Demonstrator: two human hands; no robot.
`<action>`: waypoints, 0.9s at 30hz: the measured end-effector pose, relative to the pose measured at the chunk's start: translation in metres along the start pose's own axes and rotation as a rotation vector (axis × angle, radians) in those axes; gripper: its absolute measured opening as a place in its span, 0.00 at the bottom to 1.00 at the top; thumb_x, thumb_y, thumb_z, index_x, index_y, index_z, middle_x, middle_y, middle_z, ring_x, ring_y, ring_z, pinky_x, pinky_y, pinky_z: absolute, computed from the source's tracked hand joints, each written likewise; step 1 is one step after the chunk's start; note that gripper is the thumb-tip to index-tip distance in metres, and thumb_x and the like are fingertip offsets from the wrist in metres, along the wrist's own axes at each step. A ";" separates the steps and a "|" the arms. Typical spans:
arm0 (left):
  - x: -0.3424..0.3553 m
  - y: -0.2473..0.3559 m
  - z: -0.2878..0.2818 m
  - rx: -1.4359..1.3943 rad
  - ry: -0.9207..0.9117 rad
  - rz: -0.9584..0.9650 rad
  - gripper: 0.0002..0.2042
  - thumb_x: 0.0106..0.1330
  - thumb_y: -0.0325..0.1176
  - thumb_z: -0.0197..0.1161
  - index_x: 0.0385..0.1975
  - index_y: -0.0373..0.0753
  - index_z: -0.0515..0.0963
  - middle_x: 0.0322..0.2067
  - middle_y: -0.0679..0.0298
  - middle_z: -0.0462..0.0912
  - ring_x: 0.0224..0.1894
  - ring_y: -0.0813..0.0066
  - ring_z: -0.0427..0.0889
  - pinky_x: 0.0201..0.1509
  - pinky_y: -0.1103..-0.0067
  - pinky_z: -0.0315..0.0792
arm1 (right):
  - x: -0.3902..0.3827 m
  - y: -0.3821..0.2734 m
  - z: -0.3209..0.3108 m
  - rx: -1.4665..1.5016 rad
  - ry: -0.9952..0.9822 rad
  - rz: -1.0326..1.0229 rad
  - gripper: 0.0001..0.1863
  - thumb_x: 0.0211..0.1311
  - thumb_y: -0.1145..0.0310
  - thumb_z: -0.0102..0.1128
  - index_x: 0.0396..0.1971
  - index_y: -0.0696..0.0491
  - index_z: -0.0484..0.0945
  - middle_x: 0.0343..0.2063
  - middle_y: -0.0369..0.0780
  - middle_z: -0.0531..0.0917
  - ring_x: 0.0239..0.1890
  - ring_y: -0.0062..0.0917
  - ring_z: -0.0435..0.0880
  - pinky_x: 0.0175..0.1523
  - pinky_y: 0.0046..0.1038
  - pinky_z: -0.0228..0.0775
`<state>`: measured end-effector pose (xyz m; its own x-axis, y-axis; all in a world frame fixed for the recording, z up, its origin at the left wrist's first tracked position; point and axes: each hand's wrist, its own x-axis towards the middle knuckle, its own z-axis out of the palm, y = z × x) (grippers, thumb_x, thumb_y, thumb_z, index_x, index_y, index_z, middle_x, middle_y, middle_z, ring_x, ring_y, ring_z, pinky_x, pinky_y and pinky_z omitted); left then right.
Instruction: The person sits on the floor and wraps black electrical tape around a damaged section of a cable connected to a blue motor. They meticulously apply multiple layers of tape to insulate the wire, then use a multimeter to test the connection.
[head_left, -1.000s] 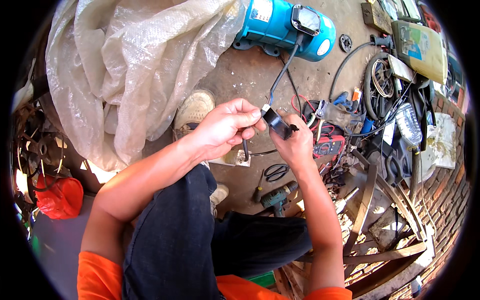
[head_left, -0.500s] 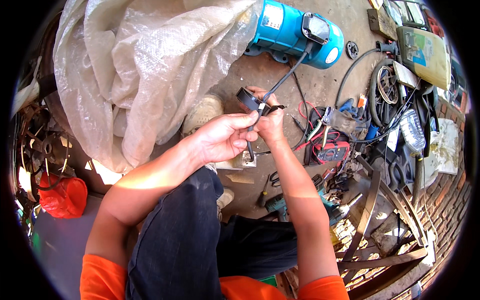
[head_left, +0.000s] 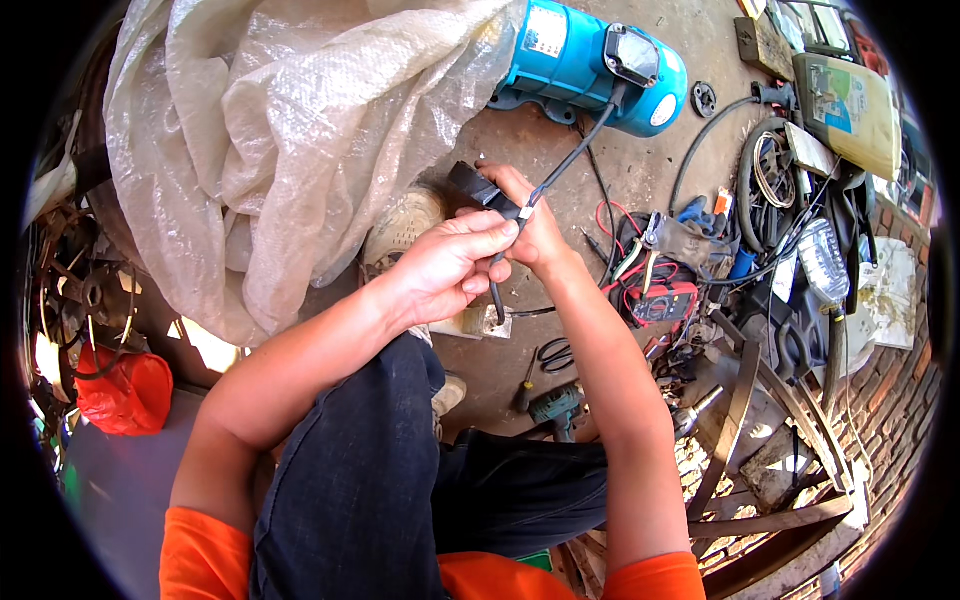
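My left hand [head_left: 460, 260] pinches a dark cable [head_left: 571, 160] at a joint with a small white band, its lower end hanging below my fingers. The cable runs up to a blue electric motor [head_left: 560, 62] with a black-rimmed terminal box on top. Just beyond the joint, my right hand [head_left: 525, 215] grips a roll of black tape [head_left: 472, 184], its fingers partly hidden behind the cable and my left hand. My shoe [head_left: 400, 235] shows behind my hands.
Translucent sheeting [head_left: 250, 150] drapes at upper left, a red bag [head_left: 120, 395] below it. A multimeter [head_left: 660, 302], cutters, gloves, a drill [head_left: 555, 408] and a screwdriver lie to the right, among coiled hoses, a jerrycan [head_left: 850, 115], wood strips and bricks [head_left: 890, 430].
My right hand has swung leftward and up with the tape roll, from right of the cable to behind and above my left hand. My left hand keeps its pinch on the cable.
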<state>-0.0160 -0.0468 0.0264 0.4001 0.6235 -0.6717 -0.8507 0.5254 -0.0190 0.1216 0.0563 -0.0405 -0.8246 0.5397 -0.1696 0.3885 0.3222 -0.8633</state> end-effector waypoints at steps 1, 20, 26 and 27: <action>0.001 -0.001 -0.001 0.010 0.001 0.018 0.10 0.71 0.35 0.55 0.49 0.41 0.72 0.39 0.64 0.80 0.23 0.89 0.69 0.17 0.94 0.58 | -0.001 -0.003 -0.004 -0.084 0.017 -0.021 0.27 0.45 0.68 0.67 0.49 0.54 0.73 0.48 0.47 0.79 0.48 0.44 0.80 0.53 0.39 0.72; -0.001 -0.002 0.007 0.254 0.084 0.149 0.08 0.69 0.34 0.59 0.40 0.36 0.77 0.33 0.68 0.79 0.25 0.86 0.74 0.17 0.89 0.55 | 0.117 -0.110 -0.031 -0.763 -0.894 0.624 0.17 0.45 0.66 0.64 0.38 0.55 0.85 0.40 0.44 0.85 0.45 0.34 0.85 0.48 0.33 0.77; 0.003 0.013 0.007 0.417 0.141 0.060 0.08 0.68 0.34 0.61 0.36 0.35 0.76 0.30 0.65 0.79 0.28 0.84 0.80 0.16 0.88 0.55 | 0.123 -0.144 -0.055 -0.658 -0.613 0.575 0.15 0.41 0.72 0.63 0.32 0.60 0.84 0.34 0.51 0.84 0.40 0.40 0.85 0.45 0.34 0.77; 0.002 0.016 0.013 0.422 0.153 0.077 0.08 0.68 0.32 0.60 0.37 0.33 0.75 0.30 0.63 0.79 0.28 0.82 0.81 0.16 0.88 0.57 | 0.120 -0.152 -0.061 -0.662 -0.582 0.549 0.15 0.41 0.72 0.62 0.32 0.61 0.84 0.33 0.52 0.84 0.39 0.41 0.85 0.45 0.35 0.78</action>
<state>-0.0241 -0.0299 0.0342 0.2591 0.5942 -0.7615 -0.6497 0.6906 0.3178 -0.0115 0.1200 0.0990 -0.4685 0.3385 -0.8160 0.7737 0.6031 -0.1940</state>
